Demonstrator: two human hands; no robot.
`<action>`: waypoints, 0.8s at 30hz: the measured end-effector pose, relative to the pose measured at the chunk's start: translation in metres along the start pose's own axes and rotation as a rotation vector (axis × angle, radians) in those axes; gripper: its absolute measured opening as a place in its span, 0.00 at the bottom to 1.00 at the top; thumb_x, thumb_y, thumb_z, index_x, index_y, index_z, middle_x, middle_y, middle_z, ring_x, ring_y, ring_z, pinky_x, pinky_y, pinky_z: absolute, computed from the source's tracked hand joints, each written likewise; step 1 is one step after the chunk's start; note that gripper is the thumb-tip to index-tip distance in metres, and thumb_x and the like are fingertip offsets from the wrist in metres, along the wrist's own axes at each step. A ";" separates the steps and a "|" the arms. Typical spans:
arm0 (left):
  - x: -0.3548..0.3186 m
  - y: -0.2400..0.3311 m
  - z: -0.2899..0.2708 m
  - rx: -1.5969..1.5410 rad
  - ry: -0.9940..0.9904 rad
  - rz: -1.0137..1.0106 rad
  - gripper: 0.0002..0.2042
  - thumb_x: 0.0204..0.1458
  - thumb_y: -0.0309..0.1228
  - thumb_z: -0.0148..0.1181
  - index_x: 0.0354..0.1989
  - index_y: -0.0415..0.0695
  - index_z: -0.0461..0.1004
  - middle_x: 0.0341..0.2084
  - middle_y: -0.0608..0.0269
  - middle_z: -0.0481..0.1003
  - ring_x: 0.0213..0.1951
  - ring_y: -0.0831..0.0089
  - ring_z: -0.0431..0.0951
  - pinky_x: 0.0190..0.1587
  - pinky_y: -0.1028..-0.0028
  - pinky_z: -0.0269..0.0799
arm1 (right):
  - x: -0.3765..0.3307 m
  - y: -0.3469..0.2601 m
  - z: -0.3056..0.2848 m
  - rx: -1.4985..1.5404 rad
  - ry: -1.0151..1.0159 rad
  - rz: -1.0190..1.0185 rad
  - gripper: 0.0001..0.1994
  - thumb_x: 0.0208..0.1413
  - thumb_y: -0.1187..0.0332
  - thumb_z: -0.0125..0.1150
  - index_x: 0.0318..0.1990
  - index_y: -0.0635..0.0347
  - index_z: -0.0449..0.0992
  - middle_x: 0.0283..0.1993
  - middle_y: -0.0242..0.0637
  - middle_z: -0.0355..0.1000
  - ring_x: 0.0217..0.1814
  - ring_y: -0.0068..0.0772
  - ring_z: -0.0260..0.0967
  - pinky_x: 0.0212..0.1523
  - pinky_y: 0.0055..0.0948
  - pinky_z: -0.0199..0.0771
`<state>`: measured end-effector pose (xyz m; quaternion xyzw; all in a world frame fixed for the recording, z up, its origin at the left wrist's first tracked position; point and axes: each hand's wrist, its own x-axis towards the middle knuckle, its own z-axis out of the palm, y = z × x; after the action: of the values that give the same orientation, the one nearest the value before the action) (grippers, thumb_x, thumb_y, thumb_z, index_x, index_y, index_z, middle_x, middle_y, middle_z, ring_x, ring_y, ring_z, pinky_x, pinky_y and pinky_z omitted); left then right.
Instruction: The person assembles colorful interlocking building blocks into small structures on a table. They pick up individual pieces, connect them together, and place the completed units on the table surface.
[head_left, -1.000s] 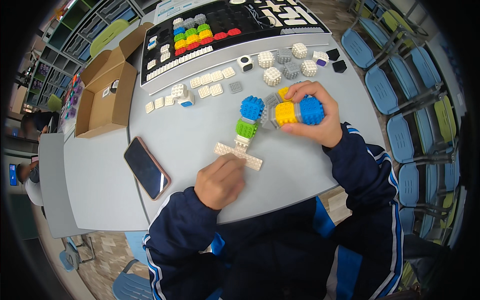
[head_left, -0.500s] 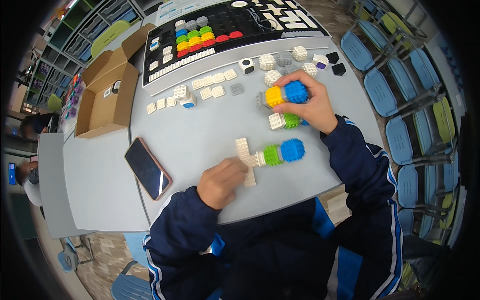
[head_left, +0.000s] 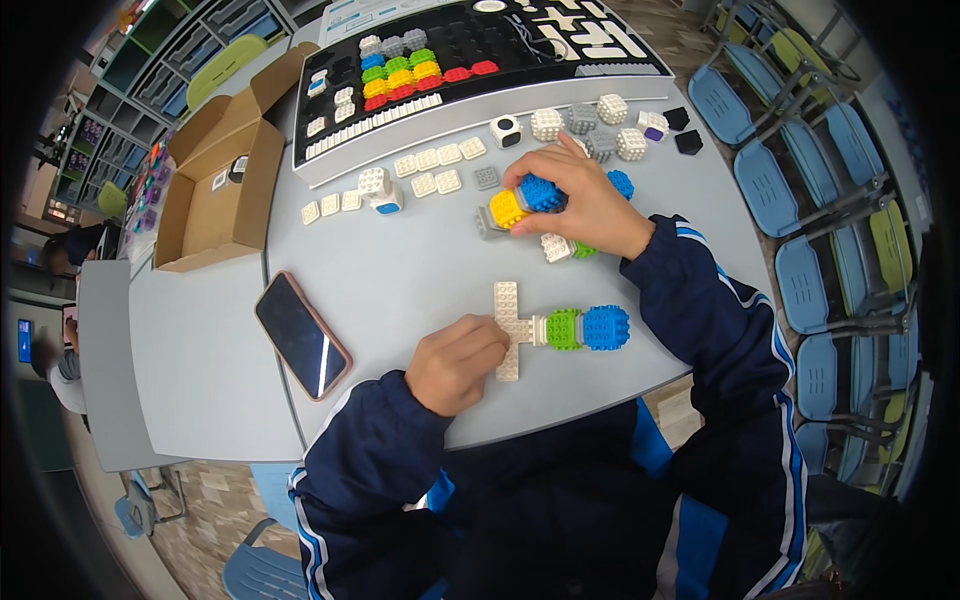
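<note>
My right hand (head_left: pixel 592 205) grips a joined stack of studded building blocks above the table: a grey end piece (head_left: pixel 486 224), a yellow block (head_left: pixel 507 208) and a blue block (head_left: pixel 541 194). Beneath that hand lies another piece with a white block (head_left: pixel 556 247) and a green part, half covered. My left hand (head_left: pixel 458 360) has its fingers closed on the stem joint of a white T-shaped plate (head_left: pixel 507 297). To the right of this plate, joined in a line, are a green block (head_left: pixel 564 329) and a larger blue block (head_left: pixel 606 328), lying on the table.
A phone (head_left: pixel 303 335) rests at left, near an open cardboard box (head_left: pixel 222 215). Farther back stands a block kit tray (head_left: pixel 460 128). White square tiles (head_left: pixel 425 161), a white block figure (head_left: pixel 376 188) and several white and grey blocks (head_left: pixel 546 124) lie before it. Blue chairs (head_left: pixel 780 285) line the right.
My right hand has moved left with the yellow and blue stack. The T-shaped assembly under my left hand has shifted slightly right and straightened.
</note>
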<state>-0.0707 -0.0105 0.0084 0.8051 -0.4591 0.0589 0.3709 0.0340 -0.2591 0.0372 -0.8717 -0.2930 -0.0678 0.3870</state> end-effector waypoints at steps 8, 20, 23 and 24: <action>0.001 -0.001 0.002 -0.020 0.031 0.016 0.14 0.26 0.10 0.55 0.26 0.38 0.70 0.33 0.57 0.75 0.40 0.56 0.77 0.40 0.65 0.76 | -0.003 0.000 -0.005 -0.029 0.003 -0.023 0.22 0.44 0.63 0.75 0.49 0.49 0.76 0.49 0.29 0.76 0.59 0.35 0.68 0.75 0.61 0.31; 0.003 0.002 0.001 0.034 0.050 -0.034 0.17 0.29 0.11 0.56 0.32 0.37 0.74 0.35 0.56 0.75 0.39 0.56 0.77 0.40 0.66 0.75 | -0.043 -0.060 -0.045 0.130 -0.160 -0.260 0.26 0.42 0.58 0.77 0.47 0.60 0.77 0.50 0.40 0.74 0.48 0.43 0.75 0.45 0.33 0.76; 0.005 0.007 0.004 0.079 0.083 -0.080 0.17 0.32 0.11 0.57 0.35 0.37 0.76 0.36 0.56 0.76 0.39 0.56 0.77 0.41 0.66 0.75 | -0.053 -0.062 -0.043 0.020 -0.249 -0.266 0.27 0.41 0.56 0.76 0.48 0.58 0.76 0.53 0.41 0.73 0.48 0.45 0.75 0.45 0.34 0.77; 0.005 0.009 0.005 0.093 0.096 -0.092 0.17 0.33 0.11 0.57 0.36 0.37 0.76 0.36 0.56 0.76 0.39 0.56 0.77 0.41 0.66 0.75 | -0.055 -0.059 -0.043 0.015 -0.251 -0.264 0.27 0.41 0.55 0.76 0.48 0.58 0.76 0.54 0.41 0.72 0.48 0.46 0.75 0.45 0.34 0.77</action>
<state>-0.0756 -0.0202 0.0118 0.8381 -0.4000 0.1016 0.3568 -0.0395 -0.2839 0.0852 -0.8244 -0.4512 -0.0066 0.3418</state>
